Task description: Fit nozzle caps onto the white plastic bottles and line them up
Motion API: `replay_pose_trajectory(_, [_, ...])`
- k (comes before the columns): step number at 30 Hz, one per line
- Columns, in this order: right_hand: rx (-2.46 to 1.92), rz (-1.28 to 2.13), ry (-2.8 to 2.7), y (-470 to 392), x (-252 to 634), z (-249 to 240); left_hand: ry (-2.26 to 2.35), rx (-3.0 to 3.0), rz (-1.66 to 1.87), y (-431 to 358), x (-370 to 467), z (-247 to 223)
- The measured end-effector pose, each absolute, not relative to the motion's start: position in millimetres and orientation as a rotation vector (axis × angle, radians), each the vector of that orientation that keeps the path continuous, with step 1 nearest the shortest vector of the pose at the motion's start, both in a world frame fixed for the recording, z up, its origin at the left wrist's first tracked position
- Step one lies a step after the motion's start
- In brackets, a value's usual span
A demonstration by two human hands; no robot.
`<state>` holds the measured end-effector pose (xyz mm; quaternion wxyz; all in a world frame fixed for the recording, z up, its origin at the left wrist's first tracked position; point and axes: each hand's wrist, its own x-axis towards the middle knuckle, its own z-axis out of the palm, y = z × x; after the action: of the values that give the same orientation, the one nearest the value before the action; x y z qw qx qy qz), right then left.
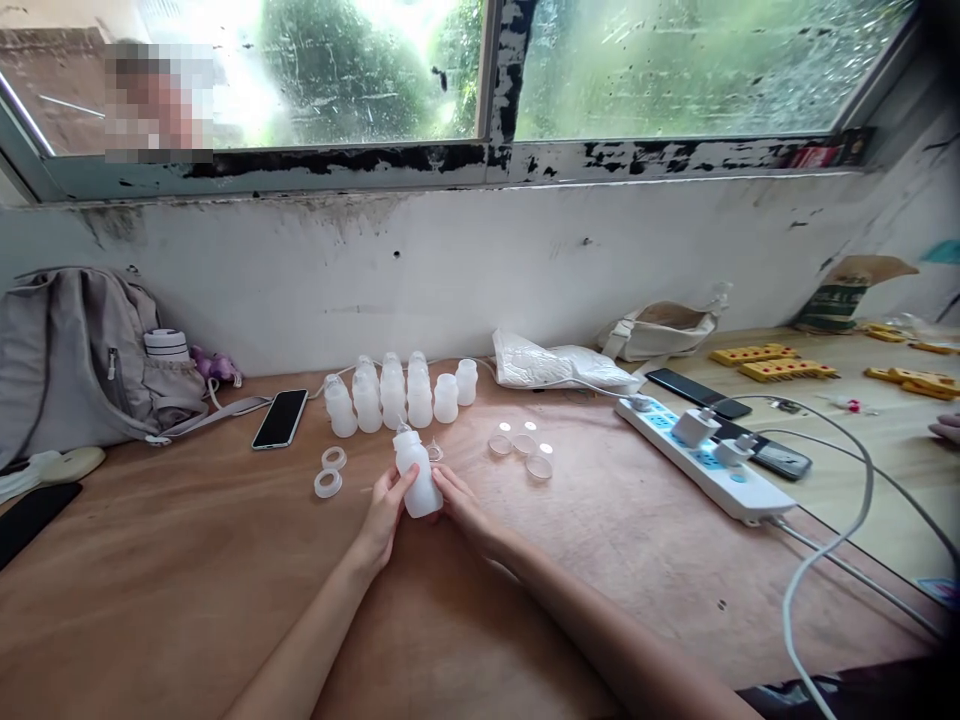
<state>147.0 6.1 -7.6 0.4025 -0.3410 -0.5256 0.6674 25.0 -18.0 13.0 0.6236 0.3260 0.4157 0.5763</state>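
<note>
A frosted white bottle (pixel 421 487) with a clear nipple on top is held between both hands, tilted a little to the left. My left hand (pixel 388 508) grips its left side, and my right hand (pixel 457 498) closes on its right side. Behind it several similar bottles (pixel 391 390) stand in rows. Two white rings (pixel 328 484) lie left of my hands. A loose clear nipple (pixel 435 451) rests just behind my right hand. Three clear caps (pixel 538 466) lie to the right.
A phone (pixel 280 419) and a grey backpack (pixel 90 350) are at the left. On the right are a power strip (pixel 705 460) with cables, a white plastic package (pixel 559 364), two dark phones and yellow parts (pixel 787 368). Part of another person's hand (pixel 946 427) shows at the right edge.
</note>
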Motion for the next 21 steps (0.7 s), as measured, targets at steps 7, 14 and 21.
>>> replay_pose_trajectory(7, [-1.337,0.697,-1.582,41.9,187.8,-9.8,1.027,0.644,1.318,-15.2,19.1,7.0])
replay_pose_trajectory(14, [-1.679,0.539,-1.570,65.7,220.8,-18.7,1.059,0.679,1.342,-16.9,18.9,8.6])
replay_pose_trajectory(21, [-1.426,0.653,-1.386,63.1,214.8,-8.3,1.098,0.730,1.336,-17.9,17.5,15.7])
